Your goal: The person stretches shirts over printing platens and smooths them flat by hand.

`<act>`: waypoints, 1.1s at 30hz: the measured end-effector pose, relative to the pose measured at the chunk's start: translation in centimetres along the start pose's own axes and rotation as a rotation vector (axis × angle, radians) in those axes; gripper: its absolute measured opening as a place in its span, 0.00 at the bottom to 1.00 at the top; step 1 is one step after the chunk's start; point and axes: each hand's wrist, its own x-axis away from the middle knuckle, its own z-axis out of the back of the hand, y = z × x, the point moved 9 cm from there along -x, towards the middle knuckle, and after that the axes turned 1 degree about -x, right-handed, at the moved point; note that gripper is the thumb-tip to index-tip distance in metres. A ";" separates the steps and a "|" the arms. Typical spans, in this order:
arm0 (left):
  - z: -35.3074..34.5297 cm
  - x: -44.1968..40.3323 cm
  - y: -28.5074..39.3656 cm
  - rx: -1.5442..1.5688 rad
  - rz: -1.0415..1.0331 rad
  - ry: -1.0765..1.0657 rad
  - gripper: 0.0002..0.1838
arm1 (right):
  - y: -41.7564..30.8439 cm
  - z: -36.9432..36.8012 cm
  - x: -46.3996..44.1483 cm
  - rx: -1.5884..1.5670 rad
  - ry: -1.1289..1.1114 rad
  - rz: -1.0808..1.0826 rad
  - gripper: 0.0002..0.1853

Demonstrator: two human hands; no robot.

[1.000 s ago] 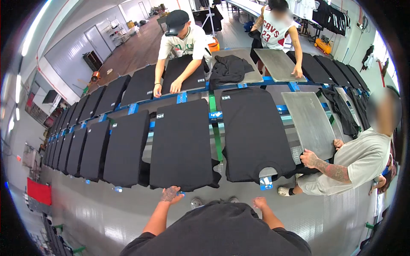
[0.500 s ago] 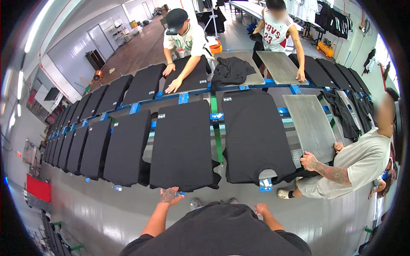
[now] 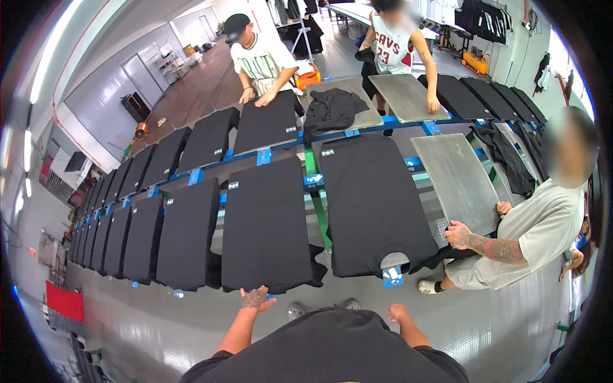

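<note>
My left hand [image 3: 257, 298] is at the near end of a black T-shirt [image 3: 263, 223] stretched flat over a board. Its fingers are spread, close to a small blue piece [image 3: 271, 297] at the board's end; whether they touch is unclear. My right hand [image 3: 398, 312] hangs above the floor with curled fingers, nothing visible in it. To the right, another black T-shirt [image 3: 377, 204] covers a board, its neck opening toward me above a blue bracket [image 3: 393, 276]. Small white labels show at the far ends of both shirts.
A co-worker at right grips a bare metal board [image 3: 456, 182]. Across the blue rail [image 3: 313, 179], one person touches a black-covered board [image 3: 267, 124]; another holds a bare board [image 3: 408, 99]. A bunched black garment [image 3: 335, 110] lies between them. Covered boards [image 3: 185, 236] continue left.
The view has shifted slightly. The far-left co-worker's hands have drawn back toward the board's far end. My left hand stays by the near shirt edge; my right hand remains low.
</note>
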 end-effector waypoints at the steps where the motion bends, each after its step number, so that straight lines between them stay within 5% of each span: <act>1: 0.1 0.2 0.2 -0.005 0.001 0.010 0.39 | 0.4 0.3 0.2 -0.034 0.002 0.001 0.09; 5: 0.0 -0.5 0.0 0.013 -0.001 0.125 0.37 | 2.7 1.3 -0.4 -0.094 0.007 0.019 0.09; 8: 0.9 0.6 0.8 0.066 0.047 -0.043 0.40 | 4.6 1.6 -1.0 -0.126 -0.034 -0.024 0.08; 11: 0.2 -0.4 0.3 0.088 0.030 0.017 0.41 | 6.0 2.1 -1.2 -0.097 -0.036 -0.083 0.09; 18: -1.0 -2.8 -1.0 0.193 0.018 0.014 0.41 | 1.7 4.4 -4.1 -0.055 0.039 -0.005 0.09; 21: 0.5 -1.1 0.0 0.214 -0.042 0.188 0.37 | 0.2 3.3 -4.6 -0.103 0.072 -0.022 0.09; 25: 7.2 2.0 2.8 0.535 -0.282 0.513 0.27 | -3.7 -0.5 -4.3 0.380 -0.113 -0.031 0.10; 27: 13.3 4.1 3.8 0.713 -0.374 0.704 0.22 | -5.8 -2.9 -6.9 0.553 -0.234 0.373 0.12; 29: 19.9 7.2 5.1 0.814 -0.537 0.832 0.17 | -7.5 -2.4 -6.6 0.338 -0.083 0.210 0.16; 31: 25.9 10.4 6.0 0.902 -0.725 0.843 0.12 | -9.8 -2.3 -4.2 0.478 -0.036 0.177 0.17; 33: 31.0 13.5 6.6 0.990 -0.968 0.843 0.07 | -7.7 -3.7 -6.4 0.780 -0.299 0.566 0.19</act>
